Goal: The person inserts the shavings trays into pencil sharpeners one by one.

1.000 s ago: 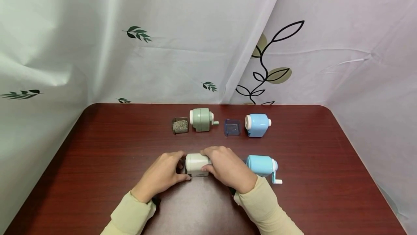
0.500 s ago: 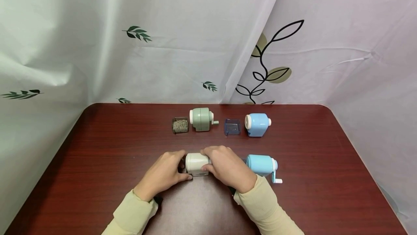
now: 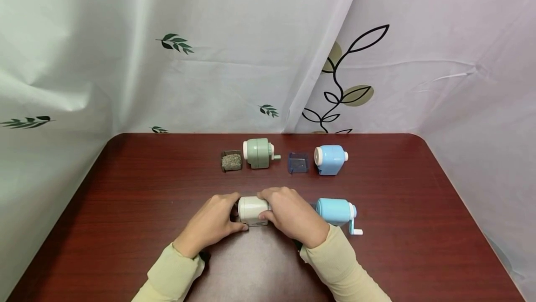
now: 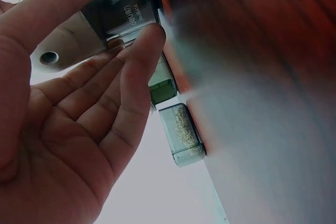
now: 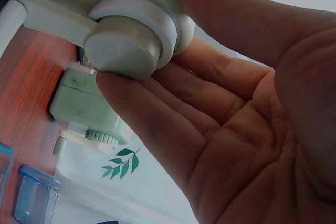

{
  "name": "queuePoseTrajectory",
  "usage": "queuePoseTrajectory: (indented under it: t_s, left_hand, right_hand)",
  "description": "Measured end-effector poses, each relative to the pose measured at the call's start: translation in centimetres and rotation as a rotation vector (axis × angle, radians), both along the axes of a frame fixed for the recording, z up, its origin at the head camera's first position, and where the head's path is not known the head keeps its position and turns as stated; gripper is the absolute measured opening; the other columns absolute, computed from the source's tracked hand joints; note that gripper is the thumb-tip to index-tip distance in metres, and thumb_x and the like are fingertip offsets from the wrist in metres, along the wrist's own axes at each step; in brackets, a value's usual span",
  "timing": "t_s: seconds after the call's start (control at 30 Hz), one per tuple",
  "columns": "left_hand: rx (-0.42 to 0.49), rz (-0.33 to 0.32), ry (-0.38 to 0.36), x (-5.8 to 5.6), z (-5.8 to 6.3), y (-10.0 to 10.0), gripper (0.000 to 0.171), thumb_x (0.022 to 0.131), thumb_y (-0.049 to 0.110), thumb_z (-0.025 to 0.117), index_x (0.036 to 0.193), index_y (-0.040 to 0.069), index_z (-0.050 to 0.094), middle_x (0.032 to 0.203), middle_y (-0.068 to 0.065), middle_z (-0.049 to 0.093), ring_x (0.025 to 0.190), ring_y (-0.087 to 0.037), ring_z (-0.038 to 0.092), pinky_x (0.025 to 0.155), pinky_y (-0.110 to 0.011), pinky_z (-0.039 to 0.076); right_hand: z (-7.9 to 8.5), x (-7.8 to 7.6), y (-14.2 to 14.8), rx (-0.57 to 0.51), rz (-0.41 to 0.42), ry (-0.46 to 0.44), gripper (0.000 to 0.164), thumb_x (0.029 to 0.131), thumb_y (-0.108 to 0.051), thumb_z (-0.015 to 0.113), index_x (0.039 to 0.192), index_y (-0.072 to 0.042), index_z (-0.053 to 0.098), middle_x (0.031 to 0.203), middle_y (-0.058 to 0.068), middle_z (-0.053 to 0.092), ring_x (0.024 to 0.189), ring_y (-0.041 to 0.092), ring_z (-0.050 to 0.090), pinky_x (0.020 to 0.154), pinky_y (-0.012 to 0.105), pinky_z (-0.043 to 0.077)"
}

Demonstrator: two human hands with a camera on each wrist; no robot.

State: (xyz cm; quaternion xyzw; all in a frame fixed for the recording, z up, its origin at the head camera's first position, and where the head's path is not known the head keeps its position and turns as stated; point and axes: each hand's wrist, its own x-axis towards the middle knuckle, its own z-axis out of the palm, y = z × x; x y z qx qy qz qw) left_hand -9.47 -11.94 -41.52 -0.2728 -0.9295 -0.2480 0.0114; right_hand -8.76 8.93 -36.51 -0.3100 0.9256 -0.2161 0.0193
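Observation:
A cream crank pencil sharpener (image 3: 252, 211) stands near the middle of the table, between both hands. My left hand (image 3: 209, 223) pinches its dark see-through shavings drawer (image 4: 123, 17) at the left end, thumb on one side and fingers on the other. The drawer sits against the cream body below the pencil hole (image 4: 49, 57). From the right, my right hand (image 3: 293, 213) grips the body, thumb in front and fingers behind. In the right wrist view the crank arm (image 5: 60, 22) and round hub (image 5: 121, 51) show by the palm; the head view hides them.
Behind stand a green sharpener (image 3: 258, 153) and a blue sharpener (image 3: 331, 160). Left of the green one is a drawer full of shavings (image 3: 231, 161); a blue see-through drawer (image 3: 298, 163) lies beside the blue one. Close to my right wrist stands a light-blue crank sharpener (image 3: 333, 211).
My left hand and sleeve have shifted slightly to the right, the thumb sliding a little further along the sharpener's front. The right hand and the sharpener keep their places.

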Motion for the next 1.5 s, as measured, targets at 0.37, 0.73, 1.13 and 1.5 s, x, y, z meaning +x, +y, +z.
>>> queuePoseTrajectory:
  t_s: [0.37, 0.73, 1.13, 1.5]
  left_hand:
    - [-0.017, -0.008, 0.011, 0.0, 0.0, 0.1, 0.043, 0.06, 0.035, 0.085, 0.085, 0.016, 0.056, 0.072, 0.011, 0.057, 0.059, -0.003, 0.05, 0.054, -0.023, 0.045]
    - [-0.024, -0.019, 0.029, 0.1, 0.1, 0.5, 0.043, 0.059, 0.03, 0.086, 0.086, 0.013, 0.057, 0.072, 0.007, 0.058, 0.061, -0.005, 0.053, 0.054, -0.026, 0.047]
    - [-0.023, -0.004, -0.003, 0.0, 0.1, 0.4, 0.042, 0.061, 0.033, 0.085, 0.086, 0.016, 0.056, 0.072, 0.012, 0.056, 0.061, -0.004, 0.052, 0.055, -0.024, 0.046]
    - [-0.065, 0.056, 0.004, 0.1, 0.0, 0.4, 0.047, 0.058, 0.037, 0.086, 0.091, 0.016, 0.059, 0.075, 0.01, 0.059, 0.062, -0.004, 0.052, 0.056, -0.028, 0.046]
  right_hand:
    - [0.0, 0.2, -0.3, 0.012, -0.014, -0.005, 0.032, 0.081, -0.023, 0.073, 0.107, -0.006, 0.066, 0.101, 0.003, 0.067, 0.087, 0.014, 0.062, 0.071, 0.03, 0.051]
    - [-0.1, 0.3, -0.4, 0.02, -0.027, 0.024, 0.031, 0.079, -0.022, 0.074, 0.104, -0.007, 0.066, 0.097, 0.001, 0.067, 0.082, 0.012, 0.062, 0.069, 0.029, 0.051]
    - [0.0, 0.4, -0.4, 0.021, -0.032, -0.003, 0.032, 0.081, -0.021, 0.073, 0.107, -0.006, 0.065, 0.101, 0.003, 0.066, 0.086, 0.012, 0.062, 0.071, 0.029, 0.051]
    - [2.1, 1.2, 2.1, 0.011, -0.116, 0.044, 0.056, 0.083, -0.03, 0.071, 0.128, -0.001, 0.055, 0.13, 0.012, 0.055, 0.123, 0.025, 0.047, 0.1, 0.039, 0.038]
